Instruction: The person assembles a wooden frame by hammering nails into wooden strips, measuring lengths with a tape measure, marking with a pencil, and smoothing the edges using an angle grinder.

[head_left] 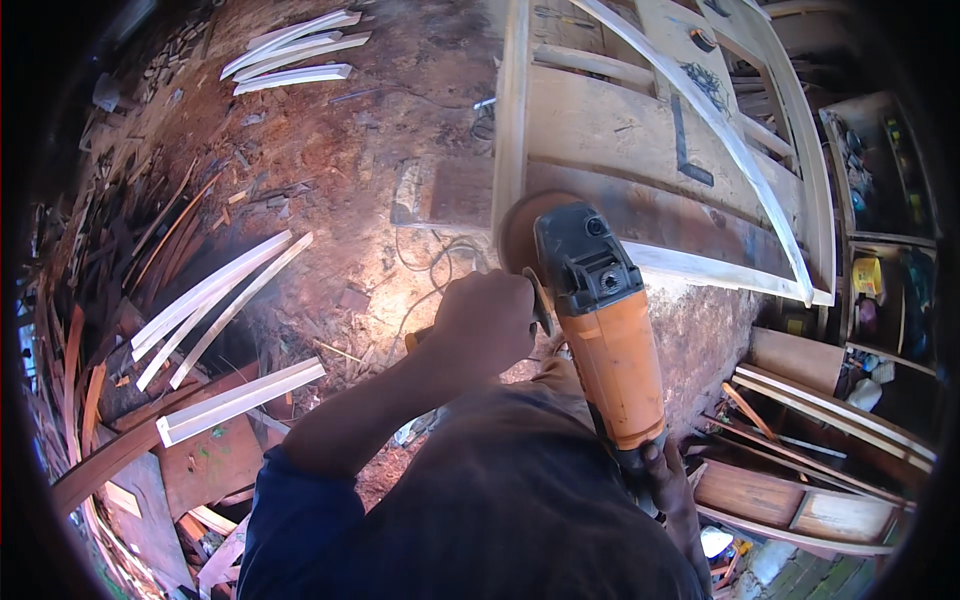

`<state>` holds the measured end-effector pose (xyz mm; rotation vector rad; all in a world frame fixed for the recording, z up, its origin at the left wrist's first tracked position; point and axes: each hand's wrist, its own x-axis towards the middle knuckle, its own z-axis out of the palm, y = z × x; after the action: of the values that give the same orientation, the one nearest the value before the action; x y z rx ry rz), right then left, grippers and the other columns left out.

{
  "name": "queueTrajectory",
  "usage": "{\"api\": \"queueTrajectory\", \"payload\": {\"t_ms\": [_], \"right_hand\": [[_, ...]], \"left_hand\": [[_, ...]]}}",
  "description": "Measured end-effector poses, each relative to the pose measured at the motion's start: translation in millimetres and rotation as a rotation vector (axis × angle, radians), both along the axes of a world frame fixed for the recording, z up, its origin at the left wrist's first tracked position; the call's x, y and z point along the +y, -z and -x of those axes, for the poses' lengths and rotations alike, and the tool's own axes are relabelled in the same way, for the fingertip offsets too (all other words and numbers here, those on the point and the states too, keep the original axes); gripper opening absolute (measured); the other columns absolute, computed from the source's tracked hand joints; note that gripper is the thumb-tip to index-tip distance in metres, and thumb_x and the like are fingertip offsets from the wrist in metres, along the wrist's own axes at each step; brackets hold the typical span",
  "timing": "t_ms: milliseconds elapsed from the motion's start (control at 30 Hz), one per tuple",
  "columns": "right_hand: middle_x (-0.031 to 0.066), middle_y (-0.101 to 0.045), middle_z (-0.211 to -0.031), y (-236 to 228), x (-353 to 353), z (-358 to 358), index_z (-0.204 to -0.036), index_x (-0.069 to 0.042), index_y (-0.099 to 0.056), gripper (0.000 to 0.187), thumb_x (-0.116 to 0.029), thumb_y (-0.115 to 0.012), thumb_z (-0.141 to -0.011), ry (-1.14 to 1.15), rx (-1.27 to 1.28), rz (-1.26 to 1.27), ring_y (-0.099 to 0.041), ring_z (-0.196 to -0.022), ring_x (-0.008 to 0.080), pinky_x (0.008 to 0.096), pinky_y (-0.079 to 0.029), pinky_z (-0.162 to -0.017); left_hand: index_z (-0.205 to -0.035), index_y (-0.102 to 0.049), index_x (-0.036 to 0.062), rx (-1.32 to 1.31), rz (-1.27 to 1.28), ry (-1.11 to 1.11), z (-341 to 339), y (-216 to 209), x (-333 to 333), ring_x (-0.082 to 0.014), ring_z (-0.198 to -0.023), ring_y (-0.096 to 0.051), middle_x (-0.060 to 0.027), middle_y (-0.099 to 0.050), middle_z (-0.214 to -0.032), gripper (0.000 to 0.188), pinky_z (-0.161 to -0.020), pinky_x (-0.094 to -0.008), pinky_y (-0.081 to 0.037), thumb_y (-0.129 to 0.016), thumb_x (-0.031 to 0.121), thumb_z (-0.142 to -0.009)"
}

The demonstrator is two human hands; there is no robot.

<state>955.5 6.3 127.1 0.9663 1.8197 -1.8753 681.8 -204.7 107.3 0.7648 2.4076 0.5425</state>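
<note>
An orange and black angle grinder point(610, 365) lies slantwise across the front of my body, its black head pointing away from me. My left hand point(488, 318) is closed around its side handle near the head. Lower down, my right hand point(672, 490) grips the black rear end. A round brown disc point(517, 225) shows at the head, blurred at its edge. It is over the near left corner of a large pale wooden frame point(512, 120); I cannot tell whether it touches the wood.
Pale wooden strips point(210, 290) lie on the reddish dirt floor point(400, 100) to the left, beside scrap wood. A black square point(690, 150) and a tape measure point(702, 40) rest on the workbench. Wooden shelves point(890, 240) with bottles stand at right. A cable point(435, 255) coils on the floor.
</note>
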Motion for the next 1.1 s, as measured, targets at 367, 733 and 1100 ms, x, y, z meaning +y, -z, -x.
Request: {"api": "queueTrajectory", "payload": {"t_ms": [367, 733, 1100], "right_hand": [[0.0152, -0.068, -0.098, -1.6, 92.6, -78.2, -0.127, 0.005, -0.056, 0.080, -0.067, -0.057, -0.092, 0.130, -0.073, -0.083, -0.066, -0.084, 0.0189, 0.0324, -0.053, -0.072], [0.0158, -0.066, -0.100, 10.2, 288.4, -216.2, -0.125, 0.003, -0.057, 0.078, -0.068, -0.054, -0.093, 0.343, 0.003, -0.119, -0.062, -0.090, 0.0194, 0.0337, -0.050, -0.078], [0.0217, -0.071, -0.107, -39.7, 533.1, -381.9, -0.133, 0.006, -0.053, 0.085, -0.057, -0.076, -0.082, 0.348, -0.035, -0.337, -0.069, -0.099, 0.0265, 0.0405, -0.053, -0.090]], "left_hand": [[-0.083, -0.070, -0.0008, 0.089, 0.009, 0.260, -32.6, -0.6, 153.7, -0.0378, -0.080, -0.071, -0.0215, -0.071, -0.079, 0.022, -0.078, -0.0485, -0.055, -0.071, 0.021, -0.079], [-0.091, -0.073, 0.0014, 0.157, -0.069, 0.469, -142.2, -5.6, 441.7, -0.0385, -0.093, -0.069, -0.0210, -0.072, -0.088, 0.035, -0.084, -0.0472, -0.054, -0.076, 0.035, -0.080], [-0.094, -0.071, 0.0021, 0.095, -0.075, 0.581, -315.2, -22.7, 692.5, -0.0383, -0.080, -0.070, -0.0203, -0.071, -0.083, 0.036, -0.073, -0.0466, -0.054, -0.077, 0.034, -0.079]]}}
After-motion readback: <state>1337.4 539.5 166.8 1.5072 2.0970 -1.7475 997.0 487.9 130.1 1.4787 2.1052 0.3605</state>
